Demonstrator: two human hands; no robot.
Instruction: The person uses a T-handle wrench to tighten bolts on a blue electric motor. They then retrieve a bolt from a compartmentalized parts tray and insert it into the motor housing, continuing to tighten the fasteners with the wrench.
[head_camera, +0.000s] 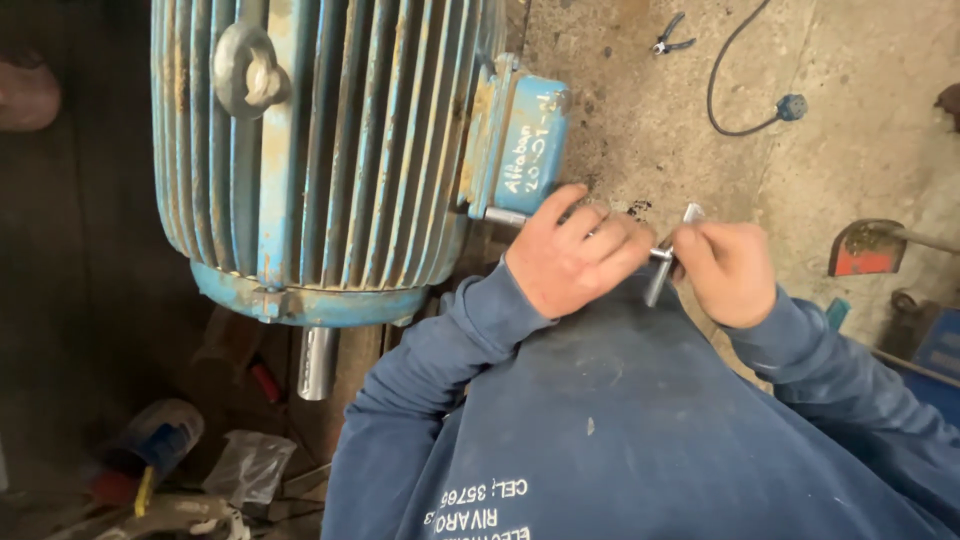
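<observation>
Steel T-handle wrench (668, 255) sits pinched between my two hands: left hand (572, 252) curled around its shaft, which runs leftward to the ribbed blue cast-iron motor's terminal box (520, 140); right hand (728, 270) pinches the crossbar, closer in.

Motor (320, 150) left; floor (640, 110) apparently open.

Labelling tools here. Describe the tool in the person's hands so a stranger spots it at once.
Start at the big blue finned motor; its terminal box sticks out on the right. Just below the box, the left hand and right hand grip a T-handle wrench: bare shiny steel with a crossbar, unlike the pliers lying on the floor.
</observation>
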